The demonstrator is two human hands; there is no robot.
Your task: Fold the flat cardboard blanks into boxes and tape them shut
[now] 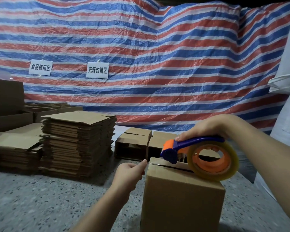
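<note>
A folded cardboard box stands upright on the speckled floor in front of me. Its top flaps meet along a dark seam, and clear tape lies over the seam's far end. My right hand grips the blue handle of a tape dispenser with an orange core and a clear tape roll. The dispenser's head rests on the box's top far edge. My left hand has curled fingers, thumb and forefinger pressed to the box's upper left far corner. Whether they pinch the tape end is unclear.
A tall stack of flat cardboard blanks stands to the left, with a lower stack beside it. Folded boxes lie on their sides behind the upright box. More open boxes sit at far left. A striped tarp hangs behind.
</note>
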